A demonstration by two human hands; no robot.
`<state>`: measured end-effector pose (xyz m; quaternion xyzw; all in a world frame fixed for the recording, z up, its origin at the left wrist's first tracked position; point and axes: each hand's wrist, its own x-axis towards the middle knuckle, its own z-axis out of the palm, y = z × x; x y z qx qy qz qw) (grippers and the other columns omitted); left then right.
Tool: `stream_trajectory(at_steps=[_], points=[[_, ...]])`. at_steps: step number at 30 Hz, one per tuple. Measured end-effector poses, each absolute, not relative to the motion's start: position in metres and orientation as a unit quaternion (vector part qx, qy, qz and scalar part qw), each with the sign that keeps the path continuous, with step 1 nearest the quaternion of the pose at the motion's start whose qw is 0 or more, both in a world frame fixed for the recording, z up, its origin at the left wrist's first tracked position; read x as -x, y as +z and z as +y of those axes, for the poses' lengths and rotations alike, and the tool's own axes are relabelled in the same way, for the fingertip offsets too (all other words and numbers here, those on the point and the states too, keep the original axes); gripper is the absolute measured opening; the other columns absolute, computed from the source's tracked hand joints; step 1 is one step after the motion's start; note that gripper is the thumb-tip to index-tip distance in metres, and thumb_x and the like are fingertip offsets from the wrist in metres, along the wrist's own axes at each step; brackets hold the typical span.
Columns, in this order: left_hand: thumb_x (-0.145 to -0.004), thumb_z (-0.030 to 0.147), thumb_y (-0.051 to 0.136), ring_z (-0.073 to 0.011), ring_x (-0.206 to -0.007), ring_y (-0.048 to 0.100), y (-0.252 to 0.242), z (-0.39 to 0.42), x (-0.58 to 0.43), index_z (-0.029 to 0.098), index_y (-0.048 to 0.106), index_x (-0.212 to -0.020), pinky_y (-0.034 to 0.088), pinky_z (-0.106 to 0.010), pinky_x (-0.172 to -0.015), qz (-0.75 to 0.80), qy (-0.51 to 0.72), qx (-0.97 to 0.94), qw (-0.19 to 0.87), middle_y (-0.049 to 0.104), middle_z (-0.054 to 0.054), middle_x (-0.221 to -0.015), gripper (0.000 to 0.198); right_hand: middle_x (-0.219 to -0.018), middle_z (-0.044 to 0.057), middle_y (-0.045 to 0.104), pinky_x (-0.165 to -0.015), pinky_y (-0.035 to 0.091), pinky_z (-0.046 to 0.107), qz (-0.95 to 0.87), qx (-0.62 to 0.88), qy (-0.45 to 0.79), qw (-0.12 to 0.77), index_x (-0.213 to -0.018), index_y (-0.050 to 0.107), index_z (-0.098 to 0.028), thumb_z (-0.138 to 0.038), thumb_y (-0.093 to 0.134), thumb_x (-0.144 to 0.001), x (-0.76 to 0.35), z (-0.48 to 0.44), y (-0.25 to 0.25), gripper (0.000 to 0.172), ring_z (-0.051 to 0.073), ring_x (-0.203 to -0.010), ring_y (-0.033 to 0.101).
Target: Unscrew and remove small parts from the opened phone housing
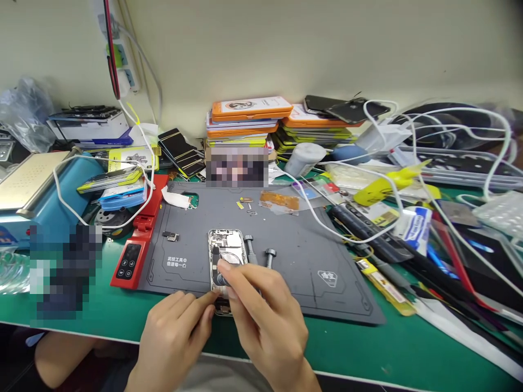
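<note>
- Centrally, an opened phone (232,239) lies on the gray mat (302,261), toward its front edge, inner parts facing up.
- The left hand (175,326) is curled, index fingertip at the phone's lower left edge; whether it grips or merely steadies, I cannot tell.
- The right hand (269,316) reaches over the phone from the right, fingers bunched near a small dark piece (I cannot tell whether it is pinched), and hides much of the lower half.
- Just right of the phone, two knob-topped tools (270,255) lie close, partly behind the right hand.
- Left of it sits a loose small part (170,236); beyond, tiny bits (247,204) and an amber strip (280,202) lie on the mat.
- A red unit (129,261) with buttons borders the mat's left side.
- A white cable (318,220) loops over the mat's far right corner.
- Behind, stacked orange cases (245,111) stand against the wall; tangled clutter crowds the right.
</note>
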<state>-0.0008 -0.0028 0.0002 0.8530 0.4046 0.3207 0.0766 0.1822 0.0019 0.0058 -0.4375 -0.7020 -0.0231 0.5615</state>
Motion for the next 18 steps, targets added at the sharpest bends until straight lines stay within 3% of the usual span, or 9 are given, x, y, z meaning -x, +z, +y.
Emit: stream_trajectory(at_steps=[6,18], points=[[-0.118,0.021,0.048,-0.0156,-0.066,0.064,0.0035,-0.0029,-0.0004,0.019,0.074,-0.122,0.047,-0.029,-0.062,0.412,0.317,-0.851,0.071,0.073,0.001,-0.08,0.027,-0.108,0.007,0.078,-0.084,0.067,0.032,-0.692,0.438,-0.036,0.573,-0.159,0.061,-0.027,0.005,0.062,-0.099,-0.1841,0.0004,0.0068,0.069,0.02,-0.097,0.077],[-0.118,0.022,0.048,-0.0152,-0.064,0.063,0.0021,-0.0049,-0.0006,0.019,0.076,-0.119,0.048,-0.03,-0.06,0.416,0.321,-0.848,0.066,0.072,0.001,-0.077,0.028,-0.105,0.008,0.075,-0.083,0.063,0.03,-0.695,0.434,-0.047,0.571,-0.156,0.063,-0.022,0.007,0.064,-0.097,-0.1835,0.0009,0.0051,0.066,0.019,-0.096,0.073]])
